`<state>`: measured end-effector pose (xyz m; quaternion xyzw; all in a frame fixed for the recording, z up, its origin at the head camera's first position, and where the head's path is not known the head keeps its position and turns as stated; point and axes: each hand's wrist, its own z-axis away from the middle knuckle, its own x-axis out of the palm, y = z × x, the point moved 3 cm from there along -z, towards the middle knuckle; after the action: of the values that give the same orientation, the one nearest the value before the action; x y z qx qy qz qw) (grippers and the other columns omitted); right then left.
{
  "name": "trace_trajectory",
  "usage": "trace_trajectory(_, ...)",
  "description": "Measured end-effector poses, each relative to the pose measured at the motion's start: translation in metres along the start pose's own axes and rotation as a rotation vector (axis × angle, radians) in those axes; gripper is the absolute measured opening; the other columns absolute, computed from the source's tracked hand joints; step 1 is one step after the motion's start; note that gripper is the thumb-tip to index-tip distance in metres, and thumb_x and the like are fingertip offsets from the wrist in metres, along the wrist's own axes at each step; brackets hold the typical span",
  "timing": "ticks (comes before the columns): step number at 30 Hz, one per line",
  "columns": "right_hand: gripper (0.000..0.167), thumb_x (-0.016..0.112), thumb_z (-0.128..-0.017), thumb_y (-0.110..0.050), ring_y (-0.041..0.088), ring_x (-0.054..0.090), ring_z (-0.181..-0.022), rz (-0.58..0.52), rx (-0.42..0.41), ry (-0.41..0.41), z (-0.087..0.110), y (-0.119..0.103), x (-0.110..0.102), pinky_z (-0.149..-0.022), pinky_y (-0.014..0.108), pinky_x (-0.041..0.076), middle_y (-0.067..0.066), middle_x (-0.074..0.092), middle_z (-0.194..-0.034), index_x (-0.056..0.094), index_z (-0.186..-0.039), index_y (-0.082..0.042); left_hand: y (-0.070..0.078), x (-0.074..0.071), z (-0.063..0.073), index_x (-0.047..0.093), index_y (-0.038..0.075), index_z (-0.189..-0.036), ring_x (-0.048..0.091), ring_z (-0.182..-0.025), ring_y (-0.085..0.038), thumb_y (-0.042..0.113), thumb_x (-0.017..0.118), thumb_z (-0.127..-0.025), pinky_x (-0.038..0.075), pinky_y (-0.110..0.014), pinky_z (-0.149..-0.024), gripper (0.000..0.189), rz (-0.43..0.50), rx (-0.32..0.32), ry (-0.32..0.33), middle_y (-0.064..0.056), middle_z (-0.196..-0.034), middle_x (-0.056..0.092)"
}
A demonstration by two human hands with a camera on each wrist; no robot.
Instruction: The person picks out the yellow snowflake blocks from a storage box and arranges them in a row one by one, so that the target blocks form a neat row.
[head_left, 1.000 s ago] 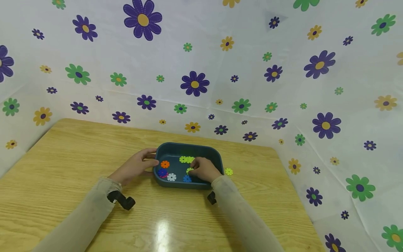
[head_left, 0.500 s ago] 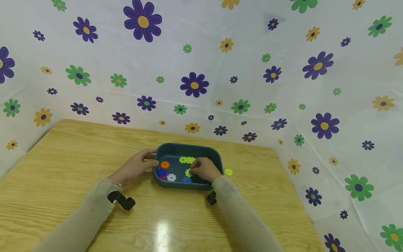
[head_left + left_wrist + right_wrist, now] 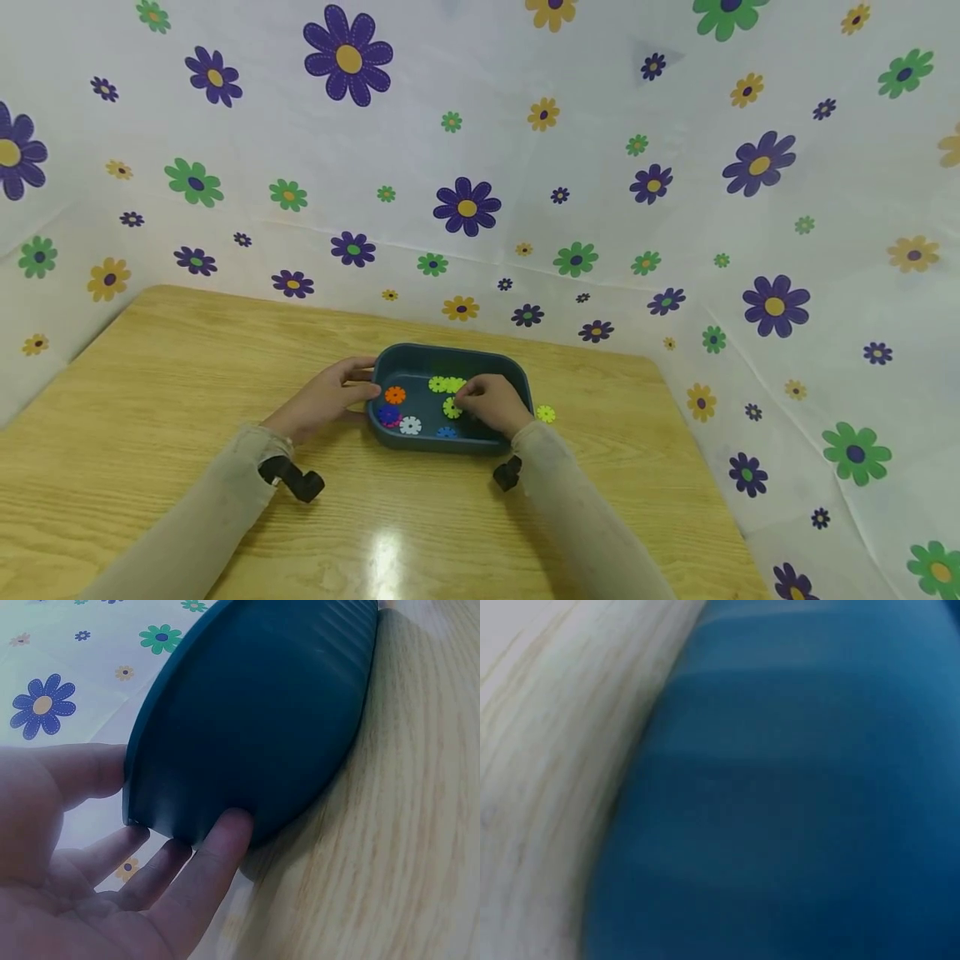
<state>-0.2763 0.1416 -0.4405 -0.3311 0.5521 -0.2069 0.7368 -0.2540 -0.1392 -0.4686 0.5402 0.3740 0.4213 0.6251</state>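
A dark teal plastic bin point(image 3: 442, 446) sits on the table. My left hand point(image 3: 324, 400) grips its left end, thumb on the rim and fingers against the outer wall; the left wrist view shows these fingertips on the bin wall point(image 3: 247, 712). Reaching over the right side, my right hand point(image 3: 495, 404) pinches a yellow-green snowflake disc point(image 3: 451, 407) inside the bin. Two overlapping yellow-green discs point(image 3: 447, 384) lie farther back. Orange point(image 3: 395, 395), dark blue point(image 3: 388, 414) and white point(image 3: 410, 425) discs are at the left. A blue disc point(image 3: 447, 432) is near the front wall.
Another yellow-green disc point(image 3: 546, 413) lies on the wooden table point(image 3: 390, 508), just right of the bin. Behind and at the right hangs a white flower-print sheet point(image 3: 405, 158). The right wrist view holds mostly the bin's outer wall point(image 3: 757, 787).
The pinched yellow-green disc has come more into view at my right fingertips. Less of the blue disc near the front wall shows. My left hand keeps its hold on the bin.
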Motion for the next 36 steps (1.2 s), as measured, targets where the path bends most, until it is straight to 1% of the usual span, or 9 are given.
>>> trace_trajectory(7, 0.011, 0.071, -0.099, -0.017, 0.020, 0.068, -0.080, -0.089, -0.028, 0.013, 0.010, -0.003, -0.016, -0.078, 0.036, 0.061, 0.005, 0.071, -0.096, 0.073, -0.100, -0.007, -0.001, 0.002, 0.000, 0.035, 0.005, -0.158, 0.056, -0.126, -0.043, 0.016, 0.065, -0.104, 0.060, -0.050, -0.093, 0.063, -0.001, -0.003, 0.002, -0.028, -0.150, 0.040)
trace_trajectory(11, 0.012, 0.070, -0.100, -0.018, 0.029, 0.069, -0.089, -0.150, -0.034, 0.016, 0.016, -0.003, -0.033, -0.086, 0.045, 0.060, 0.006, 0.071, -0.099, 0.073, -0.103, -0.006, -0.002, 0.001, -0.001, 0.034, 0.005, -0.159, 0.055, -0.127, -0.044, 0.017, 0.064, -0.104, 0.060, -0.050, -0.093, 0.063, 0.001, 0.001, 0.000, -0.028, -0.150, 0.040)
trace_trajectory(16, 0.018, 0.067, -0.102, -0.020, 0.032, 0.066, -0.100, -0.254, 0.004, 0.003, 0.022, 0.009, -0.060, -0.094, 0.045, 0.058, 0.009, 0.069, -0.107, 0.070, -0.109, -0.003, -0.004, -0.001, -0.001, 0.035, 0.006, -0.158, 0.055, -0.128, -0.044, 0.018, 0.064, -0.104, 0.060, -0.049, -0.094, 0.063, -0.005, -0.001, 0.001, -0.028, -0.149, 0.041)
trace_trajectory(20, 0.022, 0.066, -0.103, -0.021, 0.029, 0.063, -0.101, -0.314, 0.053, 0.027, 0.026, 0.031, -0.083, -0.099, 0.045, 0.056, 0.011, 0.066, -0.111, 0.067, -0.113, -0.002, -0.004, -0.001, -0.001, 0.035, 0.005, -0.158, 0.055, -0.129, -0.044, 0.017, 0.064, -0.104, 0.060, -0.050, -0.094, 0.063, -0.002, -0.001, -0.001, -0.028, -0.150, 0.040)
trace_trajectory(24, 0.025, 0.064, -0.104, -0.021, 0.034, 0.064, -0.105, -0.310, 0.074, 0.092, 0.029, 0.064, -0.101, -0.101, 0.047, 0.055, 0.015, 0.066, -0.114, 0.066, -0.115, 0.001, -0.003, -0.001, 0.000, 0.035, 0.005, -0.159, 0.055, -0.128, -0.044, 0.016, 0.064, -0.104, 0.060, -0.050, -0.094, 0.063, -0.006, -0.004, 0.000, -0.028, -0.150, 0.040)
trace_trajectory(27, 0.027, 0.062, -0.105, -0.020, 0.033, 0.064, -0.104, -0.298, 0.091, 0.130, 0.034, 0.088, -0.111, -0.098, 0.042, 0.057, 0.016, 0.065, -0.115, 0.065, -0.116, 0.005, -0.003, -0.001, 0.000, 0.035, 0.005, -0.159, 0.055, -0.128, -0.044, 0.017, 0.064, -0.104, 0.060, -0.050, -0.094, 0.063, -0.007, -0.004, 0.000, -0.028, -0.149, 0.040)
trace_trajectory(30, 0.026, 0.061, -0.105, -0.019, 0.026, 0.063, -0.095, -0.292, 0.139, 0.156, 0.039, 0.109, -0.117, -0.092, 0.036, 0.058, 0.014, 0.066, -0.109, 0.066, -0.114, 0.006, -0.003, 0.000, 0.000, 0.034, 0.005, -0.159, 0.055, -0.128, -0.043, 0.017, 0.064, -0.104, 0.060, -0.049, -0.094, 0.064, -0.007, -0.004, -0.003, -0.028, -0.150, 0.040)
trace_trajectory(33, 0.024, 0.061, -0.105, -0.018, 0.019, 0.061, -0.089, -0.262, 0.187, 0.170, 0.041, 0.125, -0.119, -0.087, 0.033, 0.057, 0.011, 0.066, -0.105, 0.067, -0.112, 0.004, -0.004, 0.000, -0.001, 0.034, 0.005, -0.159, 0.054, -0.129, -0.043, 0.017, 0.065, -0.104, 0.060, -0.049, -0.094, 0.064, -0.010, -0.008, -0.001, -0.028, -0.150, 0.040)
trace_trajectory(36, 0.023, 0.063, -0.104, -0.019, 0.016, 0.061, -0.088, -0.218, 0.228, 0.190, 0.043, 0.136, -0.119, -0.082, 0.030, 0.056, 0.009, 0.068, -0.106, 0.069, -0.109, 0.003, -0.005, 0.000, -0.002, 0.034, 0.005, -0.159, 0.055, -0.128, -0.043, 0.018, 0.065, -0.104, 0.060, -0.049, -0.094, 0.064, -0.013, -0.009, 0.003, -0.028, -0.150, 0.040)
